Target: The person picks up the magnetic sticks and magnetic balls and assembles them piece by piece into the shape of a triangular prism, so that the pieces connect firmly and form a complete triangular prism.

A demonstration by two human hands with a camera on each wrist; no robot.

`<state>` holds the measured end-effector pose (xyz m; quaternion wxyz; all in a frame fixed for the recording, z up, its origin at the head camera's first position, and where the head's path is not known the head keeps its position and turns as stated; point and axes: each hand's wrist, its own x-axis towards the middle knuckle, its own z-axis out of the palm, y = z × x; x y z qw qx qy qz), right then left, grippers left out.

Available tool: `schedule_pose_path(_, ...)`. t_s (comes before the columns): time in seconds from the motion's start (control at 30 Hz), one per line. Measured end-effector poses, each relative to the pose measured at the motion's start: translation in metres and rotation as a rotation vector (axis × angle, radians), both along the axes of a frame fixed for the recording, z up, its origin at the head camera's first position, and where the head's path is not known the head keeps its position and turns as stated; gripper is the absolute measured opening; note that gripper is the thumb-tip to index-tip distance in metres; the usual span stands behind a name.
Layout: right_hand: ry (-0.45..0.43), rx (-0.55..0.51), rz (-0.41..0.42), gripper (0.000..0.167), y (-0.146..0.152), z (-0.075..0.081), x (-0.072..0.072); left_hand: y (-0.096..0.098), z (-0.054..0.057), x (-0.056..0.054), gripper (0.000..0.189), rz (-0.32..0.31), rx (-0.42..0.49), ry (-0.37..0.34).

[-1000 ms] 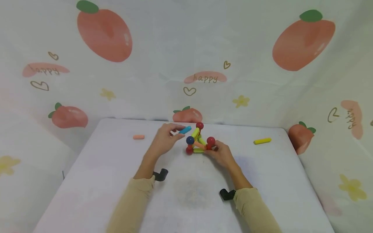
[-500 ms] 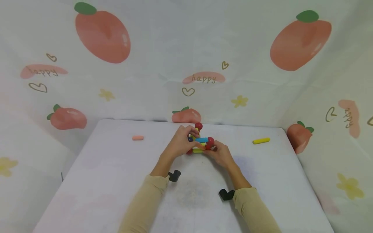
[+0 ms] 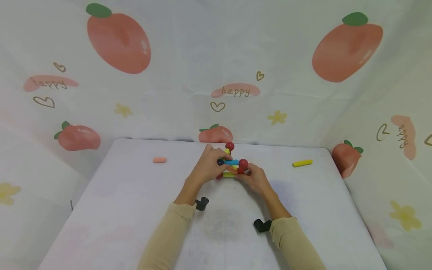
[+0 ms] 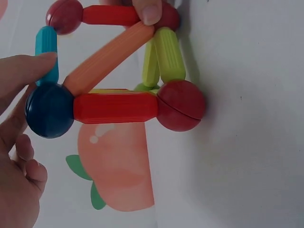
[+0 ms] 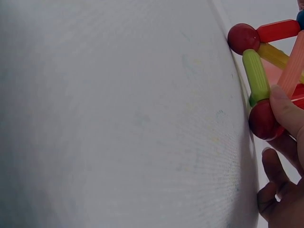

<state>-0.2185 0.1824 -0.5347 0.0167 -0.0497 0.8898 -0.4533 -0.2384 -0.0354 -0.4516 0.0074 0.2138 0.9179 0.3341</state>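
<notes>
A frame of magnetic rods and balls stands on the white table (image 3: 222,247), near its back edge. My left hand (image 3: 206,165) pinches a light blue rod (image 4: 46,52) between thumb and fingers. In the left wrist view this rod spans from a dark blue ball (image 4: 50,110) to an upper red ball (image 4: 65,16). A red rod (image 4: 115,108) joins the blue ball to a lower red ball (image 4: 181,105), and an orange rod (image 4: 109,57) runs diagonally. My right hand (image 3: 258,180) holds the frame's lower right corner, thumb at another red ball (image 5: 263,119). Fingers hide part of the frame.
A short orange rod (image 3: 159,160) lies on the table to the left. Off to the right lies a yellow rod (image 3: 302,163). A fruit-printed cloth (image 3: 182,67) hangs behind the table. Black mounts (image 3: 202,204) stick out at both wrists.
My left hand has moved right with the light blue rod, from beside the frame to between its dark blue and red balls. The right hand has stayed at its corner.
</notes>
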Motion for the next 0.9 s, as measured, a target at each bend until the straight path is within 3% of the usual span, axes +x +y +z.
schedule_pose_path(0.13,0.009,0.004,-0.003,0.033,0.0,-0.001,-0.001,0.003,-0.001,-0.001,0.02,-0.019,-0.14,0.11)
schedule_pose_path(0.23,0.016,0.006,0.001,0.033,0.0,-0.001,-0.001,0.002,-0.002,0.0,0.023,-0.013,-0.131,0.12)
schedule_pose_path(0.33,0.008,0.009,0.005,0.034,0.0,-0.001,0.0,-0.004,-0.004,0.004,0.036,0.034,0.001,0.038)
schedule_pose_path(0.47,-0.007,0.024,-0.014,0.034,-0.001,0.001,0.002,-0.016,-0.015,0.009,0.056,0.168,0.159,-0.123)
schedule_pose_path(0.53,-0.008,0.033,-0.036,0.033,-0.003,0.002,0.004,-0.02,-0.024,0.01,0.059,0.223,0.152,-0.208)
schedule_pose_path(0.63,0.0,0.045,-0.061,0.033,-0.007,0.002,0.008,-0.021,-0.039,0.009,0.052,0.249,0.079,-0.3)
schedule_pose_path(0.77,-0.017,0.059,-0.016,0.034,-0.012,0.005,0.013,-0.019,-0.053,0.006,0.041,0.27,0.042,-0.299)
schedule_pose_path(0.9,-0.137,0.116,0.108,0.031,-0.004,0.019,0.013,-0.018,-0.057,0.003,0.034,0.295,0.059,-0.249)
